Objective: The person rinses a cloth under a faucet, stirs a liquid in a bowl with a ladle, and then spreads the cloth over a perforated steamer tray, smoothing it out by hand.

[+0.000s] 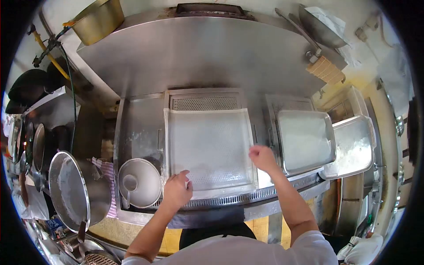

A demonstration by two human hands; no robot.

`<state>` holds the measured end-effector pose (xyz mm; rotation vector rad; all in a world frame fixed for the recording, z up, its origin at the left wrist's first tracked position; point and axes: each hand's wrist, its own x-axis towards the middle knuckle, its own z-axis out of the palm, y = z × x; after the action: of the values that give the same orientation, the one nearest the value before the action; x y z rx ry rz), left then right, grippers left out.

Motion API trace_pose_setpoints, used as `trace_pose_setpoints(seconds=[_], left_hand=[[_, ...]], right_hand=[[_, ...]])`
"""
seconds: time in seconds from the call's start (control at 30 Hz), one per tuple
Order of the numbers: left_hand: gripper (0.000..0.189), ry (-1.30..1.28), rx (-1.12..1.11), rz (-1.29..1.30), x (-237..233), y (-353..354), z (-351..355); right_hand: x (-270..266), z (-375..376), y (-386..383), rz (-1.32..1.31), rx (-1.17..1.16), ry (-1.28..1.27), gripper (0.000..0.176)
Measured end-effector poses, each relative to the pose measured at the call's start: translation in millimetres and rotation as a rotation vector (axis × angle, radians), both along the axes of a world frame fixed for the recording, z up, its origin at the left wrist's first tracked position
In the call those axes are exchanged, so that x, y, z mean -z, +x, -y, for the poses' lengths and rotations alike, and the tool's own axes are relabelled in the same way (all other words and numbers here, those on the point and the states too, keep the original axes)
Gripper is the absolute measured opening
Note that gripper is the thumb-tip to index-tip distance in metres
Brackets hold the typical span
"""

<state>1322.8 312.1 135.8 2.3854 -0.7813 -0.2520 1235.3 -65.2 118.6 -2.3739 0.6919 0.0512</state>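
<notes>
A framed sheet of pale mesh or cloth (pixel 207 148) lies flat over the middle of the steel station, with a perforated metal strip (pixel 205 103) showing behind it. My left hand (pixel 177 190) is over its front left corner, fingers bent and apart, holding nothing that I can see. At the right edge of the frame is my right hand (pixel 263 158), its fingers curled together; what they hold, if anything, is hidden. A white bowl (pixel 150 192) with a small ladle (pixel 130 182) in it stands left of my left hand. Right of my right hand sits a metal tray of white material (pixel 305 140).
A second metal tray (pixel 353 148) stands at the far right. Along the station's front runs a slotted drain (pixel 265 195). A large metal pot (pixel 68 191) and a striped cloth (pixel 107 176) are at the left. Another person's arm (pixel 23 190) shows at the far left.
</notes>
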Motion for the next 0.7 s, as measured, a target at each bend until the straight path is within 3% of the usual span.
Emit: trace_pose_setpoints(seconds=[0.1, 0.17, 0.27, 0.37, 0.53, 0.7], left_hand=[[0.037, -0.068, -0.053, -0.065, -2, -8, 24], [0.033, -0.108, -0.054, -0.085, 1, -13, 33], [0.034, -0.157, -0.025, -0.051, 12, -23, 34], [0.034, -0.160, -0.025, -0.063, 17, -31, 27], [0.034, -0.171, -0.067, -0.104, 24, -41, 11], [0.034, -0.200, -0.085, -0.119, 22, -39, 2]], right_hand=[[22, 31, 68, 0.212, 0.167, -0.097, 0.038], [13, 38, 113, 0.138, 0.196, -0.129, 0.049], [58, 59, 169, 0.254, 0.206, -0.384, 0.050], [61, 68, 197, 0.003, 0.105, -0.521, 0.054], [43, 54, 184, 0.027, 0.038, -0.515, 0.076], [35, 6, 86, -0.067, 0.001, -0.460, 0.094]])
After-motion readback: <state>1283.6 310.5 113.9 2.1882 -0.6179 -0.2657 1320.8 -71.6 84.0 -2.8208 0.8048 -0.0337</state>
